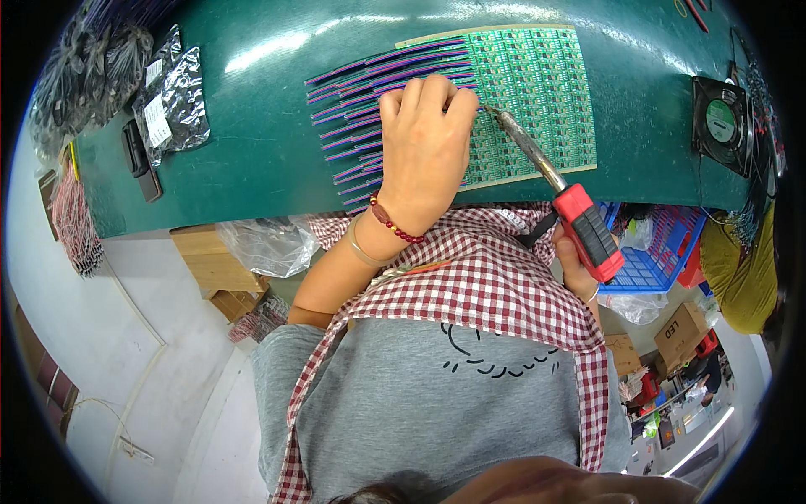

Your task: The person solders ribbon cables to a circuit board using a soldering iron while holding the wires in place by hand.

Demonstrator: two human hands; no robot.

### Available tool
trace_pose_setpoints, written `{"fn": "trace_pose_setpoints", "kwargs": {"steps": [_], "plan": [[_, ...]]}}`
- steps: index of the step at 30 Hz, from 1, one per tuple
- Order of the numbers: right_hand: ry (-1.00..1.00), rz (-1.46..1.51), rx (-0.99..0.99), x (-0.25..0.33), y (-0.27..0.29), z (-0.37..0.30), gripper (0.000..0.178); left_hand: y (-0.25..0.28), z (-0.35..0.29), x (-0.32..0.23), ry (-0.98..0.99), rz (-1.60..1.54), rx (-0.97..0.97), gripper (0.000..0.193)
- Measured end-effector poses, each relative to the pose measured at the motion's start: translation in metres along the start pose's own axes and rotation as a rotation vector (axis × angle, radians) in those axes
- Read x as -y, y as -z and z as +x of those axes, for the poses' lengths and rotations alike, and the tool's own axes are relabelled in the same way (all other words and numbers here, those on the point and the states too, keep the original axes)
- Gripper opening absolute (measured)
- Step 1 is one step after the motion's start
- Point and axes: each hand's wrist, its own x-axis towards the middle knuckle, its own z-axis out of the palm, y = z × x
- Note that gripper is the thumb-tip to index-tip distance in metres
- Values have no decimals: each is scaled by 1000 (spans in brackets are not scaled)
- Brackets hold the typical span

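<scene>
A green panel of many small circuit boards (537, 109) lies on the table in front of me. Rows of thin dark, pink and blue wires (357, 126) stretch leftward from its left part. My left hand (428, 139) rests over these wires, its fingers curled closed near the panel; what the fingertips pinch is hidden beneath them. In my right hand (573, 267) is a soldering iron (588, 227) with a red and black handle, partly covering that hand. The iron's metal tip reaches the panel just right of my left fingers.
Black plastic bags (176, 101) and a dark narrow object (140, 160) lie on the table's left. A black fan (722, 122) stands at the right end. Wire bundles (75, 218) hang over the left edge. Below the table's right side is a blue basket (651, 260); a cardboard box (214, 256) sits lower left.
</scene>
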Motion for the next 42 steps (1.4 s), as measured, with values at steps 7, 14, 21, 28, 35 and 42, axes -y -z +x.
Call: {"fn": "trace_pose_setpoints", "kwargs": {"steps": [7, 14, 21, 28, 35, 42], "plan": [[-94, 77, -4, -7, 3, -11, 22, 2, 3, 0, -5, 10, 22, 12], [-71, 21, -1, -10, 2, -12, 21, 2, 3, 0, -5, 10, 25, 12], [-83, 49, -2, -10, 0, -10, 19, 7, 7, 3, -13, -28, 29, 11], [-160, 106, 24, -3, -2, -6, 20, 9, 9, 6, -15, -81, 61, 9], [-192, 242, -11, -11, 2, -20, 20, 6, 9, 5, -18, -106, 41, 9], [-324, 654, -120, 1, 9, -17, 43, 2, 8, 5, 3, -136, 1, 9]]}}
